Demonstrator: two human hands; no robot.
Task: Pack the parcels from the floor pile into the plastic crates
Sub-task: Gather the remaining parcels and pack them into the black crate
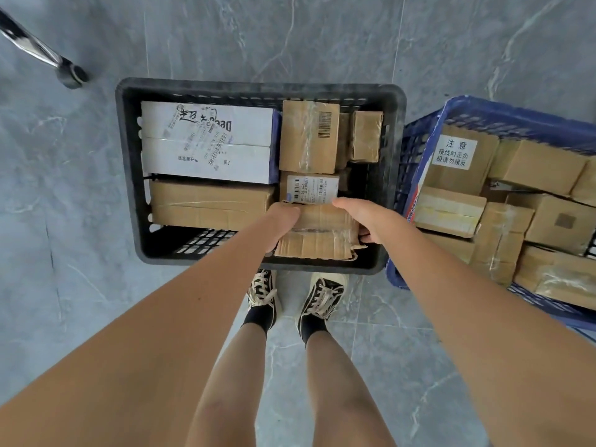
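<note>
Head view: a black crate (129, 175) stands on the grey tiled floor (322, 37), with a blue crate (416, 150) touching its right side. The left hand (282, 221) and right hand (366, 219) hold a taped cardboard parcel (319, 237) by its two ends, at the crate's near right corner. Left fingers curl under the parcel's left end; right fingers wrap its right end, thumb on top. Inside the black crate lie a white printed box (206, 140), a long brown box (209, 204), a barcoded box (309, 137) and a labelled box (311, 188). The blue crate holds several brown cartons, one with a white caution label (454, 153). Two sneakers (322, 295) stand just behind the black crate.
</note>
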